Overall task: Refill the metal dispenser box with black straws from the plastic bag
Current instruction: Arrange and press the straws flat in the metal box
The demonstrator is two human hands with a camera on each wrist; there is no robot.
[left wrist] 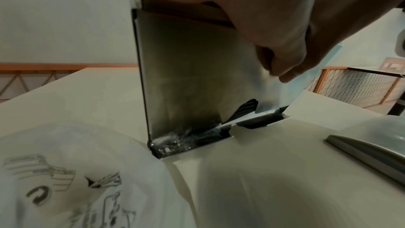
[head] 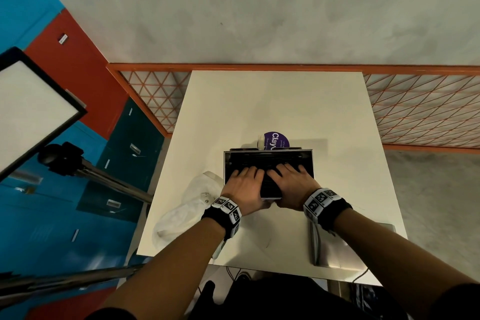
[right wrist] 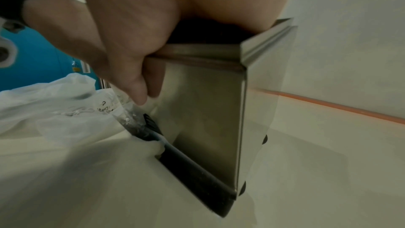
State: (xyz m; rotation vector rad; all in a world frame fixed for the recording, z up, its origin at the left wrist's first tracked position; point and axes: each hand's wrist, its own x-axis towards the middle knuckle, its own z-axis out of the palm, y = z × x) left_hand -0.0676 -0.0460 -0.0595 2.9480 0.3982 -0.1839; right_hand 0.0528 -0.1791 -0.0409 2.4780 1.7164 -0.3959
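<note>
The metal dispenser box (head: 309, 161) stands open-topped in the middle of the white table (head: 272, 101), packed with black straws (head: 267, 158). My left hand (head: 245, 178) and right hand (head: 289, 176) lie side by side on the straws, fingers flat and pressing down, thumbs hanging over the front wall. In the left wrist view, my left hand (left wrist: 274, 44) covers the rim of the box (left wrist: 186, 75), and straw ends (left wrist: 243, 108) show at its bottom slot. In the right wrist view, my right hand (right wrist: 131, 41) sits on the box (right wrist: 203, 110). The plastic bag (head: 187, 205) lies crumpled to the left.
A flat metal lid (head: 335, 247) lies on the table near its front right corner. A purple-labelled item (head: 275, 139) sits right behind the box. An orange mesh railing (head: 415, 112) borders the table's far side. A tripod and light panel (head: 33, 109) stand to the left.
</note>
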